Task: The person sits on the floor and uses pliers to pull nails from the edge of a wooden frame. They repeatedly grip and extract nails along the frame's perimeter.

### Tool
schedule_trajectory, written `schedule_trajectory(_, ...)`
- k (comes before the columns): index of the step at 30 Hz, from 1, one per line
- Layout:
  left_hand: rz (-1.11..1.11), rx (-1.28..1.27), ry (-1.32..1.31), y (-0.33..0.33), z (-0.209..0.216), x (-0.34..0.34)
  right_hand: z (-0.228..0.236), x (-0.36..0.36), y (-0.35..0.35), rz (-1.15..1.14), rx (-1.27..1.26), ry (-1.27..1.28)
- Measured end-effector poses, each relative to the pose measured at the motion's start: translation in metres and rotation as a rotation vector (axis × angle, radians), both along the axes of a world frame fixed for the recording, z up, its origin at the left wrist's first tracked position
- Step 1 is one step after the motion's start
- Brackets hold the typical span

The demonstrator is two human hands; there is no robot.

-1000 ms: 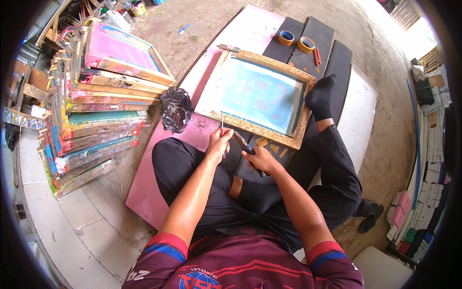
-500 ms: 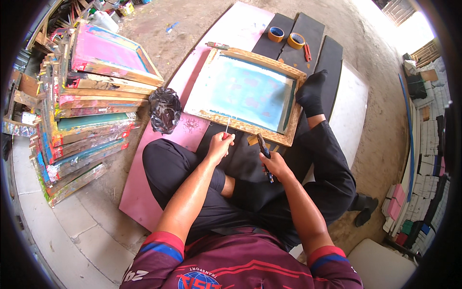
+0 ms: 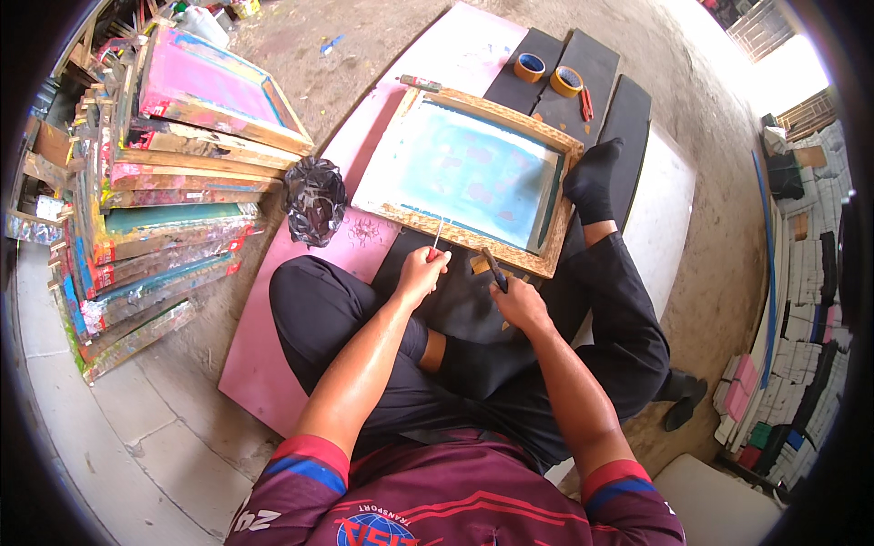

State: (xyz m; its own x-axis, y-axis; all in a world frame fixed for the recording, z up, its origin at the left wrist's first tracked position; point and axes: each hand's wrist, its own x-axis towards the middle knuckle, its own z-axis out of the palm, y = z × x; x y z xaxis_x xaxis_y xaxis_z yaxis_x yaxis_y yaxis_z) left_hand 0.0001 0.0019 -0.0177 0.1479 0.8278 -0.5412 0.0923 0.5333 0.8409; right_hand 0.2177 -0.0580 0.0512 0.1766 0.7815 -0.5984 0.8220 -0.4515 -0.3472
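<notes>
My left hand [image 3: 421, 276] is closed around a screwdriver [image 3: 438, 234], its thin metal shaft pointing up at the near edge of a wooden screen frame [image 3: 460, 238]. The handle is mostly hidden in the fist. My right hand [image 3: 523, 304] grips a long dark hand tool [image 3: 496, 271]; its tip reaches the same near edge, further right, and its exact kind is unclear. Pale blue mesh [image 3: 464, 168] fills the frame, which lies flat and slightly turned. My foot in a black sock [image 3: 596, 177] rests against its right side.
Used screen frames [image 3: 182, 196] are stacked at the left, beside a crumpled black plastic bag [image 3: 315, 200]. Two tape rolls [image 3: 565, 82] and a red cutter [image 3: 586, 105] lie on dark boards beyond the frame. A pink board [image 3: 264, 355] lies under my left leg. Pale stacked material [image 3: 801, 318] stands far right.
My right hand has turned the dark tool, so its rear end is now hidden and its tip lies closer to the frame edge. The left hand has shifted slightly right.
</notes>
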Motion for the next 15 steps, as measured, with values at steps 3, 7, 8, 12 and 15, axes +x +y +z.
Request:
schedule_trajectory(3,-0.001,-0.001,0.004,0.001,0.000,0.001,0.002,0.001,0.003,0.056,0.028,-0.053)
schedule_trajectory(7,-0.012,0.001,0.023,0.001,0.001,0.002,0.007,0.002,0.009,0.104,0.003,-0.138)
schedule_trajectory(8,-0.016,0.001,0.029,0.001,0.000,0.002,0.006,0.002,0.011,0.103,-0.009,-0.146)
schedule_trajectory(12,-0.001,-0.009,0.008,0.000,-0.001,0.002,-0.015,0.006,0.003,0.069,0.104,-0.165)
schedule_trajectory(15,0.011,-0.025,0.000,-0.001,-0.001,0.001,-0.027,0.007,-0.002,0.055,0.161,-0.178)
